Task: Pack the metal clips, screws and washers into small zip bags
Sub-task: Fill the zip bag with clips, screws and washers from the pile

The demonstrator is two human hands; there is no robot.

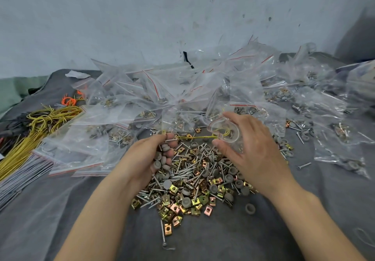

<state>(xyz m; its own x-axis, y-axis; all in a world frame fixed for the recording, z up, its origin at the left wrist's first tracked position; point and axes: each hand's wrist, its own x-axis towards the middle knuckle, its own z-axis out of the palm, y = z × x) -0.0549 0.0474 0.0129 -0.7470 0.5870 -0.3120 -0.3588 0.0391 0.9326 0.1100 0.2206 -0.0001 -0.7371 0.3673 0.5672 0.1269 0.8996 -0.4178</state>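
A heap of loose screws, gold and copper metal clips and grey washers (194, 181) lies on the grey cloth in front of me. My left hand (154, 155) is cupped over the heap's left side, gripping several grey washers and a screw, with a yellow wire running from its fingertips. My right hand (249, 149) holds a small clear zip bag (225, 129) with its mouth held open; the yellow wire's looped end (223, 134) lies inside the bag.
Filled zip bags (182, 90) with red seal lines are piled along the far side against the wall. Empty bags (77, 145) lie stacked at left. Yellow wire ties (38, 122) and grey ties (18, 177) lie at far left. Stray screws (304, 165) lie at right.
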